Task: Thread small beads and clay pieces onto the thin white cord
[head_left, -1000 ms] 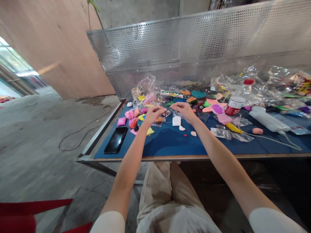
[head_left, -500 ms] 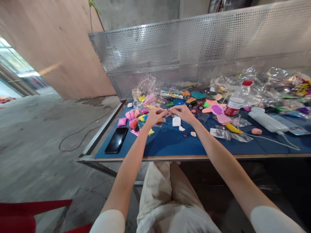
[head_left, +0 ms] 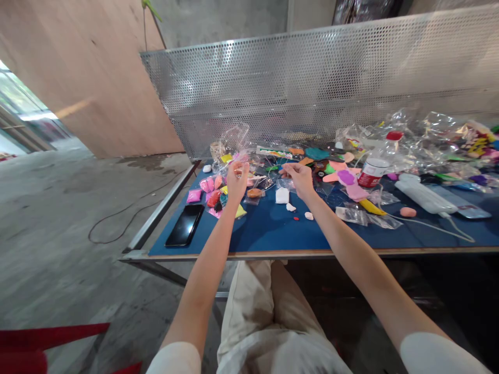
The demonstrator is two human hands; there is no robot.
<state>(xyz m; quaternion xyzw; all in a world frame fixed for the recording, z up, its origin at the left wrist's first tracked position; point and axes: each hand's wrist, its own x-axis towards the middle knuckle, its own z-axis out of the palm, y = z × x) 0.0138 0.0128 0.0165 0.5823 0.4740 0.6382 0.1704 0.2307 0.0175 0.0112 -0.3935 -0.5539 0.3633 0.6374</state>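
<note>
My left hand (head_left: 237, 179) is raised over the left part of the blue table (head_left: 268, 234), fingers curled in a pinch; whatever is in them is too small to make out. It is nearest to colourful clay packets, among them a pink packet (head_left: 194, 196) and an orange packet (head_left: 255, 192). Apart from it, my right hand (head_left: 299, 178) pinches with thumb and fingertips; its content is also unclear. Below that hand lie a white clay block (head_left: 282, 196), a small white piece (head_left: 290, 207), a pale pink piece (head_left: 309, 216) and a tiny red bit (head_left: 296, 218).
A black phone (head_left: 184, 225) lies at the left front. To the right stand a red-capped bottle (head_left: 373, 171), a pink clay figure (head_left: 353, 184) and a white power bank (head_left: 424, 195) with a cable. Crumpled clear bags (head_left: 424, 140) line the back, before a perforated metal panel (head_left: 292, 83).
My hands were together over the table, fingertips meeting. Now they are apart, the left shifted left and turned upward, the right moved slightly right.
</note>
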